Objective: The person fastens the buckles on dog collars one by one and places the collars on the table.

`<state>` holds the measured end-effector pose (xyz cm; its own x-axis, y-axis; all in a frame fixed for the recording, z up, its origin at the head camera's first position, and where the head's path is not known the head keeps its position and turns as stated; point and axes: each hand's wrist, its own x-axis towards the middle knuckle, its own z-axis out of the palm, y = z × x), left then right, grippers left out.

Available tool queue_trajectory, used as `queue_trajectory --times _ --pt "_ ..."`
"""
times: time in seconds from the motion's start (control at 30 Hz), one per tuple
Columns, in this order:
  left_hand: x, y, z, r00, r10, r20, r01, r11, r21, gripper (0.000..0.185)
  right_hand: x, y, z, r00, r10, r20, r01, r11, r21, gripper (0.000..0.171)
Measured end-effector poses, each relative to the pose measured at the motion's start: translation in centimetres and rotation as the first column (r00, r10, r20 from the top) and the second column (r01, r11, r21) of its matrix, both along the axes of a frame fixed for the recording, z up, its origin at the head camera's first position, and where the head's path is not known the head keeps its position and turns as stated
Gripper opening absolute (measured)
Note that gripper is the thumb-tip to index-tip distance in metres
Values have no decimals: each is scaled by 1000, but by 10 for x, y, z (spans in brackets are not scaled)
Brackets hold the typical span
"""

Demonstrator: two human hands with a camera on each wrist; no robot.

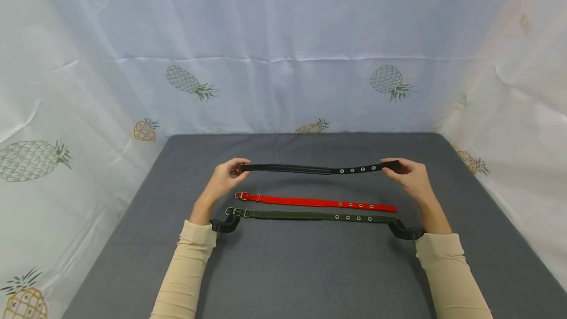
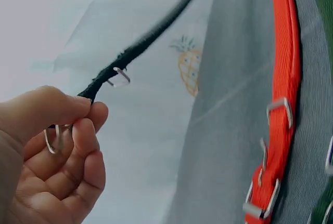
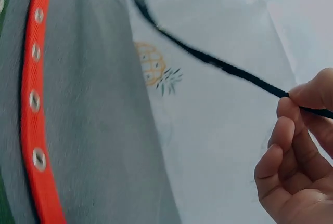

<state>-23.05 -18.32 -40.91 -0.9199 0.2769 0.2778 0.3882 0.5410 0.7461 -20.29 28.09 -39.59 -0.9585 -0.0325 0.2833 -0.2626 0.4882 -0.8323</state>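
1. Underneath, the grey tabletop (image 1: 310, 270) carries two collars lying straight, parallel to its near edge: the green collar (image 1: 310, 216) nearer you, the red collar (image 1: 316, 203) just behind.
2. Only the black collar (image 1: 319, 169) is airborne, not yet laid, stretched above the tabletop's middle.
3. Your left hand (image 1: 223, 181) pinches its buckle end; your right hand (image 1: 409, 178) pinches its eyelet tip.

red collar (image 1: 316, 202) & green collar (image 1: 310, 215) block mat (image 1: 310, 270) center; front free.
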Motion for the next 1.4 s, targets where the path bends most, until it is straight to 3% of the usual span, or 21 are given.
queue_trajectory --times 0.3,0.6,0.77,1.0,1.2,1.4 --pt "9 15 7 999 -13 -33 16 994 110 30 6 -24 9 999 15 -47 -15 1000 11 29" --pt "16 28 7 995 -92 -30 97 952 291 29 9 -43 10 992 107 -65 -108 994 -12 23" --pt "20 39 4 991 -131 -19 130 941 313 28 7 -57 9 989 120 -82 -123 992 -38 27" --pt "20 61 3 979 -174 -107 199 933 299 23 5 -82 12 989 130 -73 -131 991 -18 24" --pt "20 79 4 970 -206 -130 241 886 396 24 2 -105 13 983 163 -84 -168 984 -57 19" --pt "22 96 2 965 -249 -86 254 795 551 30 3 -125 14 973 231 -16 -231 968 -102 22"
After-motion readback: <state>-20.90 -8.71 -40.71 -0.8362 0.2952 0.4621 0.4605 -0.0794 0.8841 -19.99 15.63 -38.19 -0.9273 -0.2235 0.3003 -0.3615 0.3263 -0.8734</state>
